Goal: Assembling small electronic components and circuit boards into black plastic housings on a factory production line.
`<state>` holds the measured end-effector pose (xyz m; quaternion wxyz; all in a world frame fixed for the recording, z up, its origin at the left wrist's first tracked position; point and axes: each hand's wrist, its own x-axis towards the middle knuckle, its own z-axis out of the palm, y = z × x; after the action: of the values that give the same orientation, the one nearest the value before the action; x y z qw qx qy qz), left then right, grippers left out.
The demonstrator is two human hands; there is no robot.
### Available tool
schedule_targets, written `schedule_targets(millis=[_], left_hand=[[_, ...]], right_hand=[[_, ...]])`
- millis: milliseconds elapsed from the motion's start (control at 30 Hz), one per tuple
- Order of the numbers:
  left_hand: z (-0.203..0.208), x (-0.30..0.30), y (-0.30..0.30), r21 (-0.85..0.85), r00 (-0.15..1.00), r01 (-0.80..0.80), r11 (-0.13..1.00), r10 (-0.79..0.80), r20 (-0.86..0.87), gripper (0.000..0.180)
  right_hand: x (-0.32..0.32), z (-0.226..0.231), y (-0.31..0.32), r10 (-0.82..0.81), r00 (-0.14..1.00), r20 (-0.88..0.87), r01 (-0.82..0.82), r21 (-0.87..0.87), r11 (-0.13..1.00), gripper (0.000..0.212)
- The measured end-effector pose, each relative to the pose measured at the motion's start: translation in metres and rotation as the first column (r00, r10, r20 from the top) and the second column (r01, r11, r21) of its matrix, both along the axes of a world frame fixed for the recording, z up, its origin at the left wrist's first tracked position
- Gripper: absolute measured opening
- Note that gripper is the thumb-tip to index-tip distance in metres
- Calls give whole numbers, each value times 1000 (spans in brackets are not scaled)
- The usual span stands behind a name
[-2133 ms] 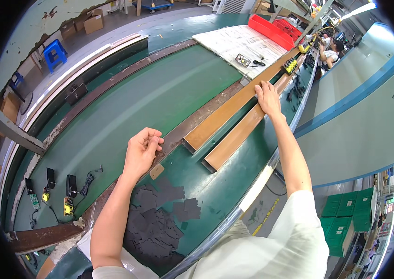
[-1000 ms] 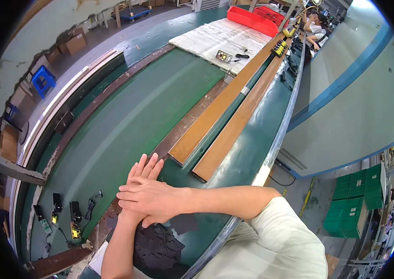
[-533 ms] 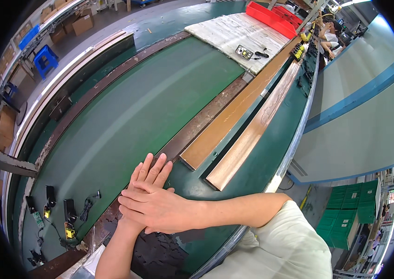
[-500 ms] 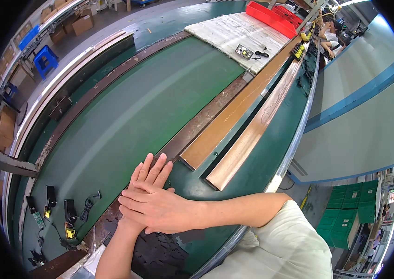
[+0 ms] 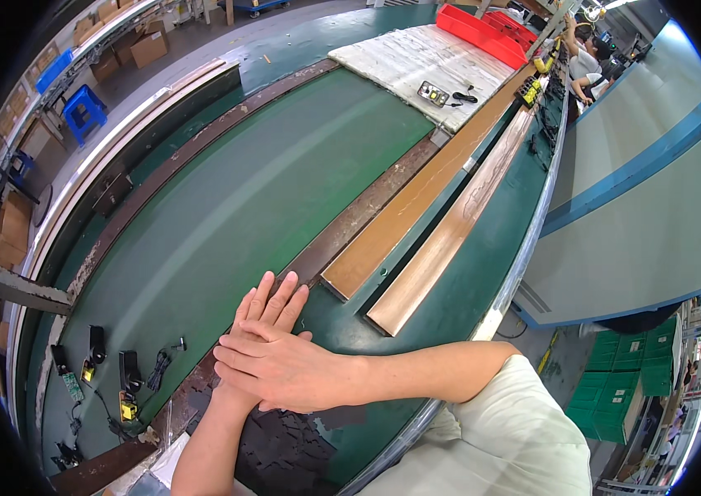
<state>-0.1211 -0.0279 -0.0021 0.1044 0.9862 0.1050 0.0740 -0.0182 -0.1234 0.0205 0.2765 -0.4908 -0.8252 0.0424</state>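
Observation:
My left hand (image 5: 271,302) lies palm down on the dark brown rail beside the green conveyor belt (image 5: 226,198), its fingers stretched out and holding nothing. Across its back and wrist rests my right hand (image 5: 280,368), fingers extended and slightly apart, hiding most of the left hand. Just right of the left fingertips begin a tan strip (image 5: 400,231) and a wood-grain strip (image 5: 441,256). To the left, black power adapters (image 5: 129,372) with yellow parts and cables lie on the belt, near a small green circuit board (image 5: 71,385).
Dark scraps (image 5: 284,450) lie beside my left forearm. Farther off, a white board (image 5: 425,62) carries a small device (image 5: 433,93) with a cable. Red bins (image 5: 483,37) stand behind it. A person (image 5: 588,62) works at the far right. Green crates (image 5: 611,397) stand right of me.
The adapters and the circuit board have shifted slightly forward and right along the belt. The far person's arm has gone up. My hands stay nearly still.

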Motion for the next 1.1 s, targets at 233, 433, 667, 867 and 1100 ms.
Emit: schedule_targets(millis=[233,433,667,867,1100], left_hand=[[-2,-2,1,-14,999,-9,1000,9,40,72],[-8,0,2,15,999,-38,999,38,29,71],[-4,-2,2,12,999,-40,999,40,1,70],[-5,-3,1,19,999,-49,999,49,11,70],[-14,-4,9,-161,974,50,986,-12,226,58]], right_hand=[[-5,-5,2,-21,1000,-20,21,31,999,78],[-3,-8,1,7,999,-39,-5,53,999,78],[-6,-9,1,-22,999,-27,24,106,994,76],[-5,-3,0,-10,999,-37,13,83,996,77],[-8,-3,0,-22,997,80,11,134,991,52]])
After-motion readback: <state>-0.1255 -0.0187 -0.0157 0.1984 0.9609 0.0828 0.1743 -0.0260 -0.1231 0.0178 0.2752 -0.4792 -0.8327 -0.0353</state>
